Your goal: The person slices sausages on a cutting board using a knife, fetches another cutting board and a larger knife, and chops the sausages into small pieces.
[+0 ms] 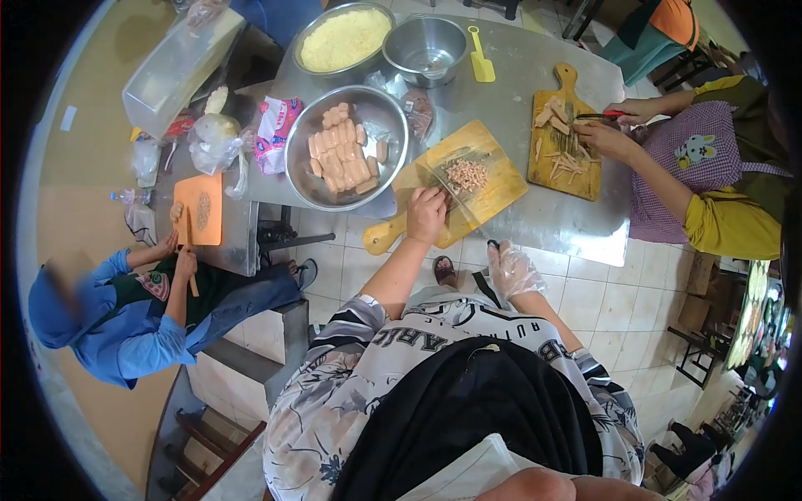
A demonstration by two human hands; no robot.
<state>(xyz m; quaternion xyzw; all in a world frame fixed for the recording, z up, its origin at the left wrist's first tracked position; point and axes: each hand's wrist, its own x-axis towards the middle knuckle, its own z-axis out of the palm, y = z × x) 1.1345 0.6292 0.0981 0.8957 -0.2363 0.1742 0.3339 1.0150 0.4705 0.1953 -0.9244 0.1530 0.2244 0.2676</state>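
My left hand (428, 215) rests with curled fingers at the near left of a wooden cutting board (493, 188), next to a pile of small chopped sausage pieces (466, 175). What lies beneath those fingertips is hidden. Wearing a clear plastic glove, my right hand (516, 271) is off the board's near edge, closed around the dark handle of a knife (493, 244). The thin blade slants over the board between my left fingers and the pile. Beyond my left hand stands a steel bowl (292, 171) with whole sausages (341, 154) in it.
At the right, a person's hands (614, 138) cut strips on another wooden board (568, 190). On the left, a person in blue works at an orange board (210, 188). A bowl of pale crumbs (347, 40), a steel pot (424, 50) and a yellow spatula (482, 67) line the back.
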